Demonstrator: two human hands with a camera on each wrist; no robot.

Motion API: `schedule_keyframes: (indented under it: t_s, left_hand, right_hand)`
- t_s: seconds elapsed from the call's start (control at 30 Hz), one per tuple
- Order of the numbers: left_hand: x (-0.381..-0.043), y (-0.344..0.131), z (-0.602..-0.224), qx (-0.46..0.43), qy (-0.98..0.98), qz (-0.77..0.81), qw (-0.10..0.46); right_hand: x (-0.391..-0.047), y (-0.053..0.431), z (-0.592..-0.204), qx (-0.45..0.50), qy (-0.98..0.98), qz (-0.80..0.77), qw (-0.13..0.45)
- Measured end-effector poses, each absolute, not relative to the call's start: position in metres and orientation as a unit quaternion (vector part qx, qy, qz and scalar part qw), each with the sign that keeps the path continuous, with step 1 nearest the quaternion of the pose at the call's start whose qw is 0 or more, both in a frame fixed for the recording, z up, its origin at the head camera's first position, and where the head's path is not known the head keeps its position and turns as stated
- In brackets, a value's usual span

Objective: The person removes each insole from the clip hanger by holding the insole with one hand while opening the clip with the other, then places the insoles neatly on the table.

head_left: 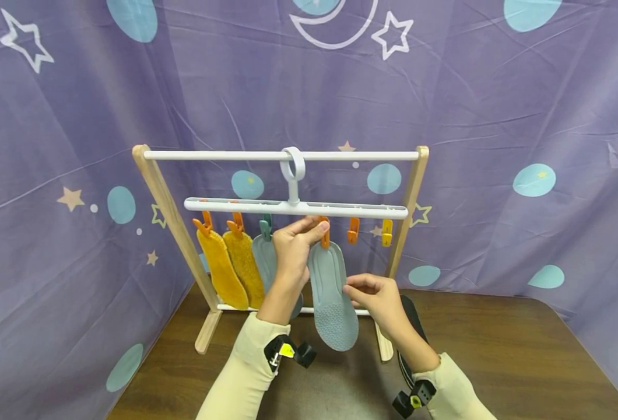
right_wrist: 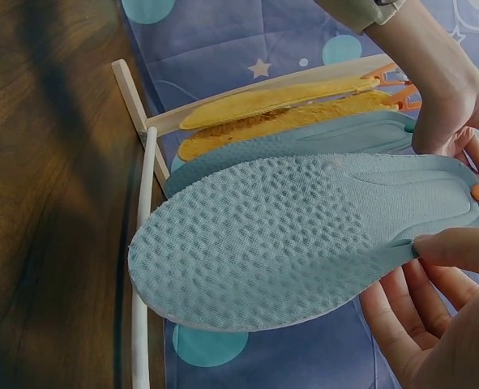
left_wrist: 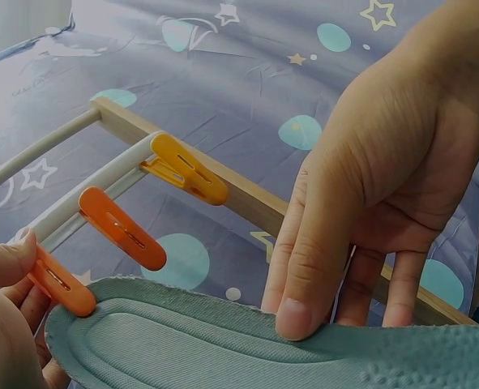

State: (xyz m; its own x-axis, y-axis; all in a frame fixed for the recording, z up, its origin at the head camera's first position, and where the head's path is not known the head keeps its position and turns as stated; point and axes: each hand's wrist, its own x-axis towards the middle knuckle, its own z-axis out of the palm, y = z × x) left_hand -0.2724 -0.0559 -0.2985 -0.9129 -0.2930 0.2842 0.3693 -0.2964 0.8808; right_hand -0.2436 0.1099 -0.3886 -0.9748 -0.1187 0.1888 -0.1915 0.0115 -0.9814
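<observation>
A grey-blue insole hangs heel up from an orange clip on the white hanger. My left hand pinches the upper end of this clip between thumb and fingers. The clip's lower end lies over the insole's heel edge in the left wrist view. With thumb and fingers, my right hand pinches the insole's right edge about midway down. The dimpled forefoot of the insole faces the right wrist camera. Left of it, a second grey-blue insole hangs from a green clip, partly hidden by my left arm.
Two yellow insoles hang from orange clips at the hanger's left. Another orange clip and a yellow clip hang at the right. A wooden rack with white bars stands on the brown table. A black item lies behind my right forearm.
</observation>
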Motion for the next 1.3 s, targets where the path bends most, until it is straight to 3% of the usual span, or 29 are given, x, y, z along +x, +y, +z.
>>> schedule_keyframes:
  t_s: [1.3]
  left_hand:
    - [-0.273,-0.056,-0.300,-0.039,-0.565,-0.796,0.215]
  right_hand:
    - [-0.246,0.116,-0.400,0.129,-0.721,0.680,0.039]
